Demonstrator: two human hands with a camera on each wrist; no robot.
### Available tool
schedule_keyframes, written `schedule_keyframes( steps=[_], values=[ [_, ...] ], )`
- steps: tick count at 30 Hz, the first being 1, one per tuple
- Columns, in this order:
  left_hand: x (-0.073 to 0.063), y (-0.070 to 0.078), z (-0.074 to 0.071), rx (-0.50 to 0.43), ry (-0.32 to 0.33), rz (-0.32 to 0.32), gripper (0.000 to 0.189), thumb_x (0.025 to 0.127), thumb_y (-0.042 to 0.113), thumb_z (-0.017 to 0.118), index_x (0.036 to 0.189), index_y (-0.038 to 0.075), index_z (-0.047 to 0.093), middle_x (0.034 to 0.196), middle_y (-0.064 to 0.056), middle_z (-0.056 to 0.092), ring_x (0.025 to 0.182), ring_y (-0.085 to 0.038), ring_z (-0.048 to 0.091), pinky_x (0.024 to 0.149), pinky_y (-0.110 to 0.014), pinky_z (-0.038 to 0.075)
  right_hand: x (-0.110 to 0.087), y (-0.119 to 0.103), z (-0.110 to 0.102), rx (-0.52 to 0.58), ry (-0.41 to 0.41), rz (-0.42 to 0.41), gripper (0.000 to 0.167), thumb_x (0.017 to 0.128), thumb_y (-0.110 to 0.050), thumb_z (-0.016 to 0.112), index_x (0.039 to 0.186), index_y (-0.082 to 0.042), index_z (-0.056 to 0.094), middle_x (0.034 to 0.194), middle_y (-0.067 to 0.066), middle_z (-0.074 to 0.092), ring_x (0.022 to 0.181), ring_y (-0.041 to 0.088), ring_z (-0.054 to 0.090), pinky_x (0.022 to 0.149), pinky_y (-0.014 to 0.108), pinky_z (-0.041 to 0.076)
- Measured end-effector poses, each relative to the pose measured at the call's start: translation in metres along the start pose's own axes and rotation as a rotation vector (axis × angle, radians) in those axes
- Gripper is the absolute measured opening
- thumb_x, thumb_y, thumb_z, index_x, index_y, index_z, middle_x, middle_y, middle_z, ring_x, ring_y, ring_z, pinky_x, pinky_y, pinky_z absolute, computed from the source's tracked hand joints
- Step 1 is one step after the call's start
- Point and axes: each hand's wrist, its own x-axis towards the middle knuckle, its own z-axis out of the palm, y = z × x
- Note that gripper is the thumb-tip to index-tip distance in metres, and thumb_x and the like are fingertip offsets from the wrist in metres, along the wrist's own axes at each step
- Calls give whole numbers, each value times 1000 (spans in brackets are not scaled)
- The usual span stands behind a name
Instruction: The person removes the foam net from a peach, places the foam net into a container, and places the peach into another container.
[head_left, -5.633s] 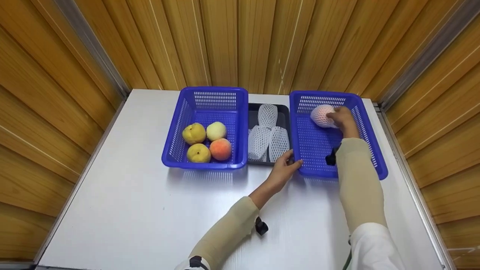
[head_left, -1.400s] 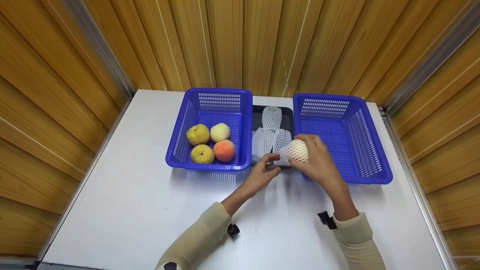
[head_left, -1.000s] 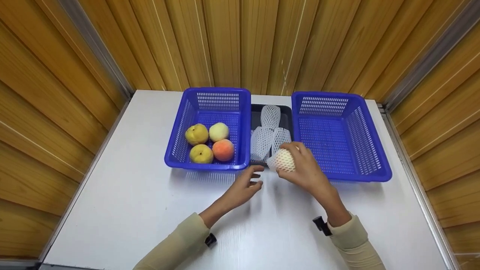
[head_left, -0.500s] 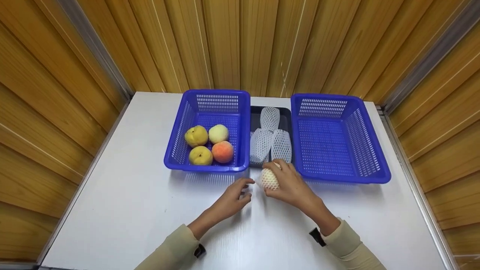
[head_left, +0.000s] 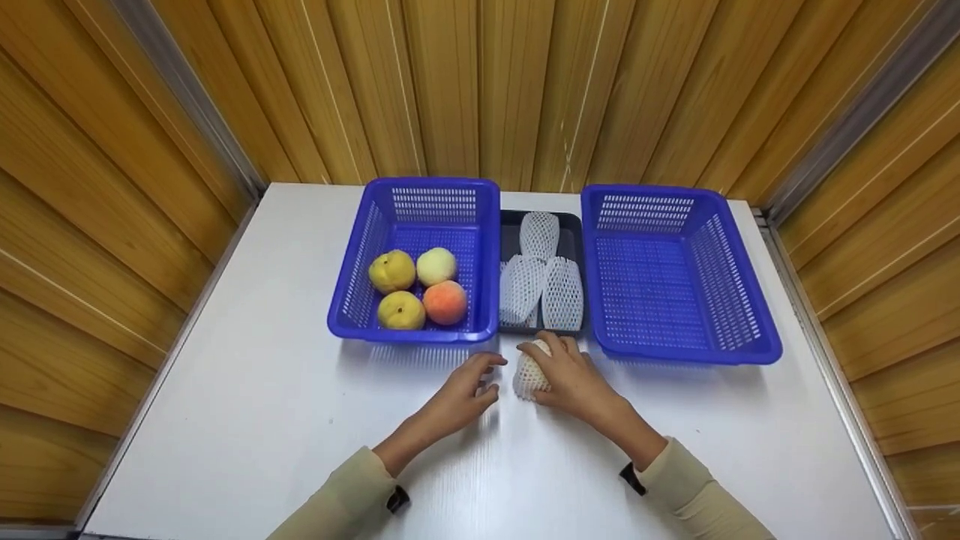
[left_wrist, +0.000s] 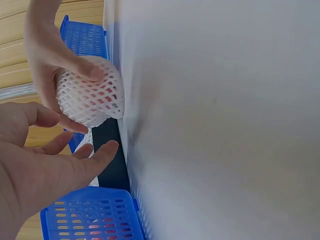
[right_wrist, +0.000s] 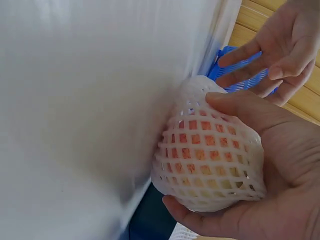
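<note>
My right hand (head_left: 577, 384) grips a peach in a white foam net (head_left: 531, 375), low over the white table in front of the dark tray. In the right wrist view, thumb and fingers curl round the netted peach (right_wrist: 205, 155), and red and yellow skin shows through the mesh. To its left, my left hand (head_left: 457, 394) hovers with relaxed fingers spread and nothing between them. The left wrist view has the left hand (left_wrist: 50, 165) close to the netted peach (left_wrist: 92, 95) but apart from it.
A blue basket (head_left: 412, 334) on the left holds several bare peaches (head_left: 401, 310). Beside it, the dark tray (head_left: 570, 232) bears several foam nets (head_left: 562, 294). Another blue basket (head_left: 652, 292) stands to the right. Wood-patterned walls (head_left: 450, 90) close in the table's back and sides.
My right hand has taken the netted peach from the right basket, past the tray, to the table's front. The net's end has turned from left towards me. My left hand left that basket's rim.
</note>
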Motion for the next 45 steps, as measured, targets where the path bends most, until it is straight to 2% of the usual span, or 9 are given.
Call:
schedule_keyframes(
  steps=[6,10,18,23,28,31,35,40,45],
  values=[
    [-2,-2,-1,19,9,-7,39,95,0,55,134,-2,53,136,-18,55,124,-43,55,100,-54,52,-1,5,-10,111,45,71,94,77,-37,89,156,-23,39,151,16,43,135,46,42,104,66,44],
    [-2,-3,0,13,9,-16,39,95,0,55,134,-3,53,136,-18,55,123,-42,56,100,-54,52,-6,9,-11,198,92,120,98,80,-37,87,158,-13,33,152,21,41,139,46,39,111,65,37],
    [-2,-3,1,-3,22,-19,38,94,0,56,132,-1,55,136,-18,55,123,-41,56,100,-49,53,-22,18,4,397,188,261,101,81,-17,82,159,-2,20,158,29,29,135,52,43,109,65,39],
    [0,-2,1,-12,17,-20,39,95,1,56,133,0,54,137,-17,54,124,-41,56,100,-48,53,-26,15,13,439,248,302,103,76,-15,87,156,-2,24,150,32,38,133,51,45,109,64,40],
    [2,-2,2,-17,14,-12,39,96,2,55,134,-1,53,137,-17,54,124,-41,55,101,-49,53,-20,9,15,297,303,197,88,68,-24,95,141,-4,50,136,21,57,125,42,55,106,59,45],
    [2,-1,1,-17,25,-21,39,95,1,56,134,-2,53,138,-18,54,124,-40,56,100,-50,53,-11,5,13,171,273,91,75,69,-31,93,132,-6,61,133,14,61,122,36,56,108,56,43],
    [4,2,-1,-15,39,-39,42,95,0,55,137,-3,51,139,-19,53,125,-40,56,100,-50,53,6,0,7,44,154,-10,71,74,-40,89,133,-10,62,137,10,60,126,37,51,107,56,40],
    [4,3,-4,-7,42,-62,44,97,0,54,141,-1,49,142,-18,52,127,-37,55,102,-48,52,25,-5,5,-4,-5,-66,74,79,-46,85,139,-13,57,148,13,50,139,46,37,110,66,30],
    [2,2,-5,-11,44,-74,44,96,1,54,140,-1,49,142,-19,52,126,-37,55,102,-47,52,31,-6,11,-57,-40,-108,78,78,-50,82,144,-18,54,153,14,44,141,48,33,112,71,29]
  ],
)
